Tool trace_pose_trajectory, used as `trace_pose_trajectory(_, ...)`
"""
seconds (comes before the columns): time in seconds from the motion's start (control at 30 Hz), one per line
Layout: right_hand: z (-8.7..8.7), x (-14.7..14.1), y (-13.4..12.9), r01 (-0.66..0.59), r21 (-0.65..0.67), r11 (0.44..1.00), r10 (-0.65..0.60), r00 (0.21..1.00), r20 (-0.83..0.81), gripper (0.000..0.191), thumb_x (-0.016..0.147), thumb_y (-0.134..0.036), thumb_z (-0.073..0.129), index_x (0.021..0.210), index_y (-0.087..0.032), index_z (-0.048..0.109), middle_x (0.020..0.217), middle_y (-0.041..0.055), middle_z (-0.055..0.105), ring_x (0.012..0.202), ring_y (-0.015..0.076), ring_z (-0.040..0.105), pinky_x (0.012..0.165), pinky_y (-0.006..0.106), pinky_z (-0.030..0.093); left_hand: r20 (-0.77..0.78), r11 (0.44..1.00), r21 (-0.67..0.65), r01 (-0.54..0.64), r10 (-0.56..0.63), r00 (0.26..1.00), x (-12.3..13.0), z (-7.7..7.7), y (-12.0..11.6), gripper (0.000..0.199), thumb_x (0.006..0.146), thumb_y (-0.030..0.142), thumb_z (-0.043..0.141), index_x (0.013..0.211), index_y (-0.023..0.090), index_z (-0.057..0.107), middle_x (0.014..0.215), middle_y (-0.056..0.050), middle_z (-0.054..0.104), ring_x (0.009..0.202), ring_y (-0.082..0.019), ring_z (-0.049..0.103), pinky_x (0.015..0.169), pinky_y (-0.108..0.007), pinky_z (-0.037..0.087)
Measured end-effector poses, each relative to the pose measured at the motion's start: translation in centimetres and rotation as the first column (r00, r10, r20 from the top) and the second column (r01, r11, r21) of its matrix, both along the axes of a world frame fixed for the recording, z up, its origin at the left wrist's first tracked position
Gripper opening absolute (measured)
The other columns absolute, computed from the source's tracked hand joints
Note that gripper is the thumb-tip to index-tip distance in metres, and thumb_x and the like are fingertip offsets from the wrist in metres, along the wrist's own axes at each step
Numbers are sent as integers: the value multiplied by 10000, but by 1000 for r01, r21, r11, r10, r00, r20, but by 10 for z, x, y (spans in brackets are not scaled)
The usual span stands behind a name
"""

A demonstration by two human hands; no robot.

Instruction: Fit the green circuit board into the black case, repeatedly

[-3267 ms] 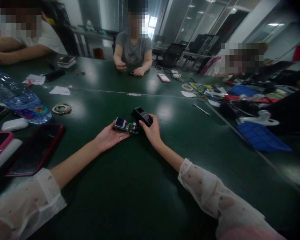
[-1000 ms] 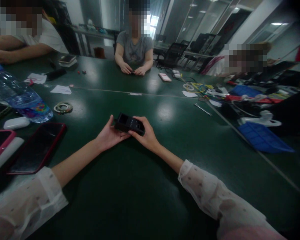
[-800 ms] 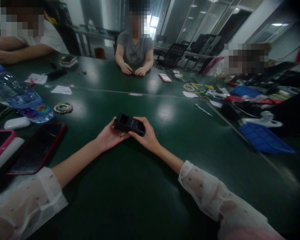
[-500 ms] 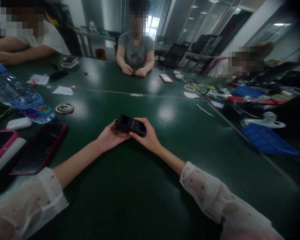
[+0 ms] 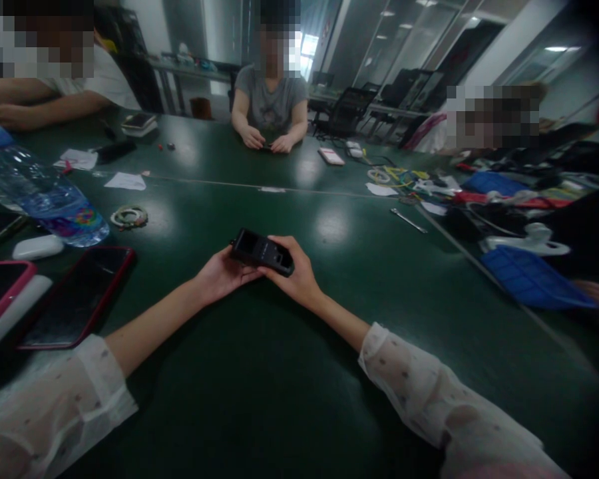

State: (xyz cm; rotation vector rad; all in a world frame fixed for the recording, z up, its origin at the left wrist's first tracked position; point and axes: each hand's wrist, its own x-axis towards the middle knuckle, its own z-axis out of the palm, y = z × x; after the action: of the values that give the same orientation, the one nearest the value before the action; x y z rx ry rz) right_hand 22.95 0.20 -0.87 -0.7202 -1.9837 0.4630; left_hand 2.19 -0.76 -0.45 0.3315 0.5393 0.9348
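A small black handheld device is held between my two hands above the green table, in the middle of the head view. It has a dark screen-like window at its left end and a row of tiny light marks. My left hand grips the left end, its fingers reaching underneath. Around the right end my right hand is closed, thumb along the near edge. The device's underside and some fingertips are hidden.
To the left are a water bottle, a red-edged phone, a white case and bracelets. A wrench, tangled cables and a blue tray lie to the right. Several people sit around the green table.
Both my hands and the device have stayed almost in place. At the far right, another person's blurred hand has come into view by the blue tray.
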Motion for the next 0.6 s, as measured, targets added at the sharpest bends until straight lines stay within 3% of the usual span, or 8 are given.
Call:
trace_pose_trajectory(0.27, -3, -1, 5, -50, -72, 996, 49, 999, -3, 537, 853, -395, 772, 1310, -290, 510, 1243, 82, 632, 1128, 260, 640, 980, 461, 529, -45, 996, -67, -62, 59, 997, 3, 6, -2, 457, 1052, 262, 288, 1443, 89, 449, 1058, -170, 746, 933, -268, 756, 869, -386, 583)
trace_pose_trajectory(0.37, -4, -1, 7, -85, -91, 992, 85, 996, 0, 519, 852, -375, 775, 1296, -285, 520, 1222, 79, 637, 1122, 256, 641, 983, 457, 527, -41, 991, -89, -99, 95, 995, 3, 6, -2, 490, 1063, 359, 316, 1467, 108, 431, 1097, -175, 741, 969, -285, 749, 870, -409, 589)
trace_pose_trajectory(0.5, -4, -1, 8, -91, -118, 989, 96, 995, 35, 509, 847, -357, 781, 1283, -283, 529, 1218, 79, 635, 1121, 260, 640, 983, 464, 525, -11, 993, -87, -78, 77, 997, 2, 7, -2, 686, 1015, 581, 406, 1496, 92, 401, 1177, -208, 716, 1053, -313, 725, 916, -435, 581)
trace_pose_trajectory(0.6, -4, 0, 8, -77, -158, 984, 85, 995, 45, 516, 841, -350, 784, 1282, -277, 526, 1214, 81, 632, 1117, 264, 641, 975, 468, 527, -9, 997, -63, -38, 38, 999, 1, 8, -3, 692, 1010, 560, 451, 1517, 94, 378, 1213, -208, 702, 1070, -287, 722, 954, -405, 571)
